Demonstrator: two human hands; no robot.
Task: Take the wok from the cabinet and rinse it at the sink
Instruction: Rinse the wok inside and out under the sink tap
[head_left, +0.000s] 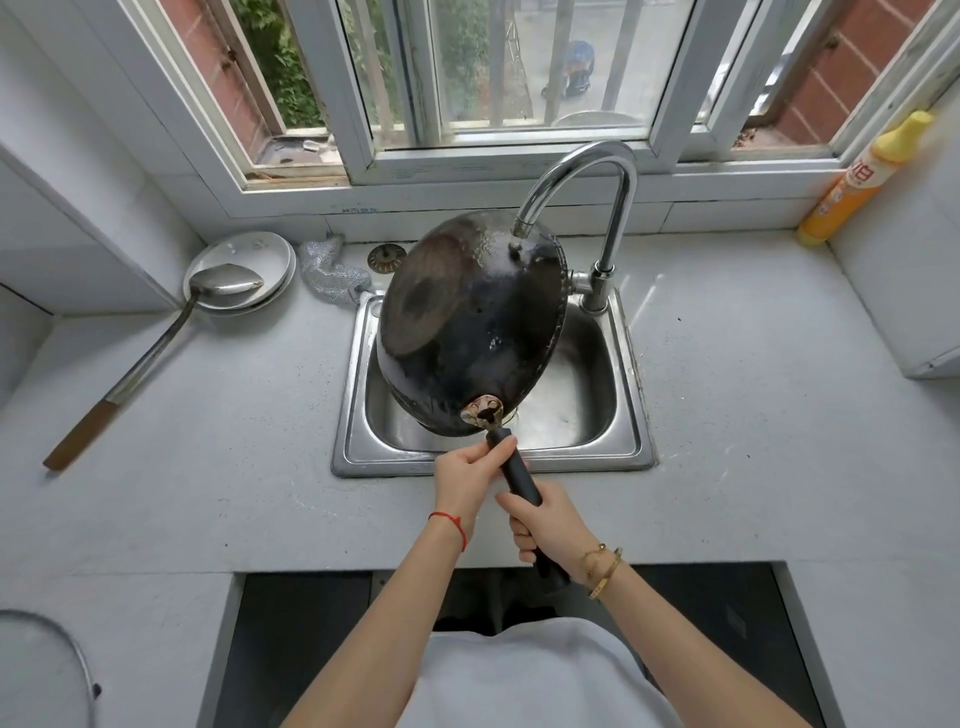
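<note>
A black wok (470, 322) is held bottom-up and tilted over the steel sink (631, 415), its wet blackened underside facing me. The chrome faucet (613, 208) arches above it, with the spout right at the wok's upper edge. My left hand (470, 480) grips the upper part of the black handle, close to the wok's rivet plate. My right hand (545, 522) grips the same handle lower down, near the counter's front edge.
A long metal ladle (156, 348) with a wooden grip lies on the left counter, its bowl resting in white plates (244, 254). A steel scrubber (330, 273) and a drain strainer (387, 257) sit behind the sink. A yellow detergent bottle (862, 179) leans at the right wall.
</note>
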